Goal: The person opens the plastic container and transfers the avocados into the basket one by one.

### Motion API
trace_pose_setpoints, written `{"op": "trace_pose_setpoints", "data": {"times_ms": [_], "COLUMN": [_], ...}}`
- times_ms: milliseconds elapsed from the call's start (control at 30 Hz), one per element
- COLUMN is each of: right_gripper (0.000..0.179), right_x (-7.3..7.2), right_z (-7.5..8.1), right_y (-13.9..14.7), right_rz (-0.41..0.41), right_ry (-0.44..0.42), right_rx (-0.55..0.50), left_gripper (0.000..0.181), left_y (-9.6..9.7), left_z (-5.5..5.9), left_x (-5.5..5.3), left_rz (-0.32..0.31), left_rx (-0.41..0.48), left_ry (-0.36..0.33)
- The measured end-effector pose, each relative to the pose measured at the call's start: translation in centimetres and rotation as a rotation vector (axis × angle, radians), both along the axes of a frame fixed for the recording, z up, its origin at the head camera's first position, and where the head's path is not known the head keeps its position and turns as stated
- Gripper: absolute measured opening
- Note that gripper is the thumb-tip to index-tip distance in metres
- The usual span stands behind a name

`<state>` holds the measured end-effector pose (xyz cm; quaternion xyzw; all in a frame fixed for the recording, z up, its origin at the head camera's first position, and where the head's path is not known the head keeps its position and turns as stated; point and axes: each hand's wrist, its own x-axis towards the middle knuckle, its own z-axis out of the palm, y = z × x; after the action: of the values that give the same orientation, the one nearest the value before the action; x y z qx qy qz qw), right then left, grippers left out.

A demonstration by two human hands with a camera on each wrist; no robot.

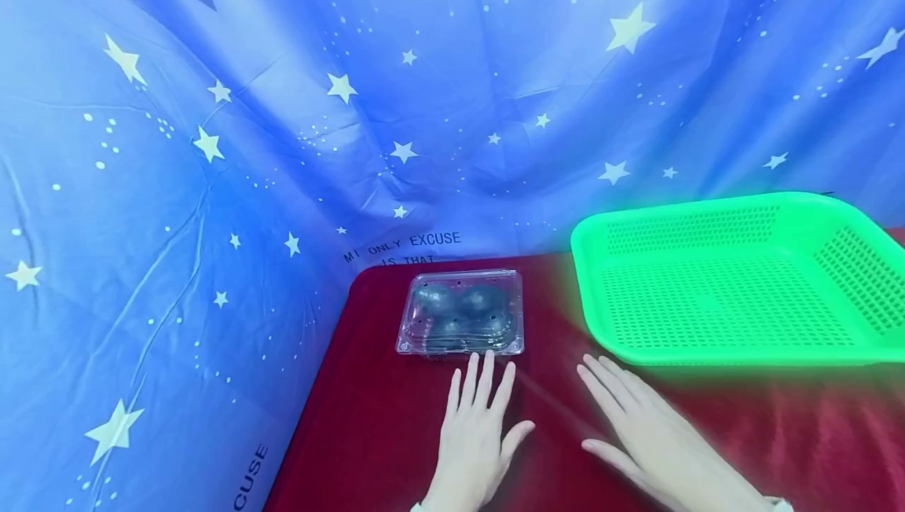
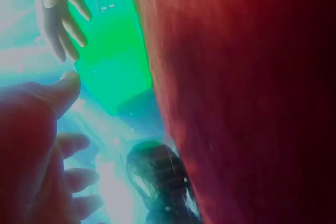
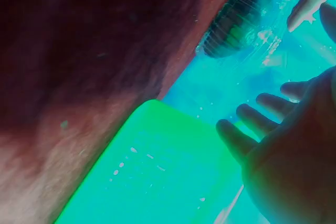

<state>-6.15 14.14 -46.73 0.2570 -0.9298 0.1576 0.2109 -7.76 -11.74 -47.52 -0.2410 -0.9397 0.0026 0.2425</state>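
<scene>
A clear plastic clamshell box (image 1: 460, 312) with several dark round fruits inside sits on the red-covered table. In the head view my left hand (image 1: 475, 437) has its fingers spread, the fingertips right at the box's front edge. My right hand (image 1: 646, 429) is further right, fingers straight, just in front of a bright green plastic basket (image 1: 594, 292). Neither hand holds anything. Dark fruits show through the plastic of the box (image 2: 160, 182) in the left wrist view, beyond the left fingers. The right wrist view has the box (image 3: 236, 19) past the right fingertips.
The red cloth (image 1: 551, 386) covers the table, whose left edge runs diagonally beside the box. A blue curtain (image 1: 452, 104) with white stars hangs behind and to the left. The green basket's slotted floor shows with nothing lying on it.
</scene>
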Motion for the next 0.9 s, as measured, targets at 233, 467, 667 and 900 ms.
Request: {"op": "trace_pose_setpoints", "data": {"times_ms": [233, 467, 667, 900], "right_gripper": [0.096, 0.095, 0.093, 0.086], "right_x": [-0.5, -1.3, -2.1, -3.1], "right_z": [0.8, 0.8, 0.9, 0.9], "right_y": [-1.4, -2.5, -3.2, -4.3], "right_rz": [0.027, 0.052, 0.071, 0.094], "right_ry": [0.008, 0.012, 0.032, 0.017], "right_rx": [-0.001, -0.003, -0.022, -0.027], "left_gripper": [0.072, 0.070, 0.068, 0.066], "left_y": [-1.3, -2.3, -3.1, -4.1], "left_z": [0.4, 0.9, 1.2, 1.8], "left_x": [-0.7, -1.4, -2.1, -3.1], "left_rz": [0.006, 0.029, 0.046, 0.071], "left_rx": [0.034, 0.059, 0.074, 0.075], "left_ry": [-0.018, -0.036, -0.029, -0.019]}}
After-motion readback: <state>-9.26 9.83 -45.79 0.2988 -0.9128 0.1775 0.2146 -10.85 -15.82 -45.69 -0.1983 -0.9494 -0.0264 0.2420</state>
